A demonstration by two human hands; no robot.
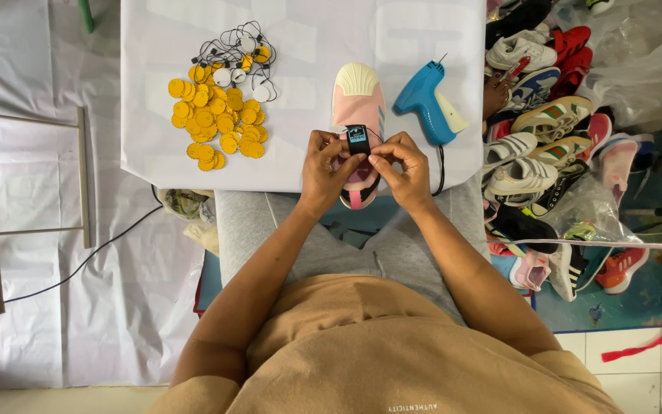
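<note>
A pink shoe [358,103] with a cream toe cap lies on the white-covered table [300,46], toe pointing away from me. My left hand [326,165] grips the shoe's heel end on its left side. My right hand [401,165] pinches a small black tag [358,138] with a blue face, held over the shoe's opening. Both hands meet above the heel, and the heel hangs over the table's near edge.
A pile of yellow round tags [216,119] lies at the table's left, with white tags on black strings [239,57] behind it. A blue tagging gun [427,103] rests right of the shoe. Several shoes [545,130] are heaped on the floor at right.
</note>
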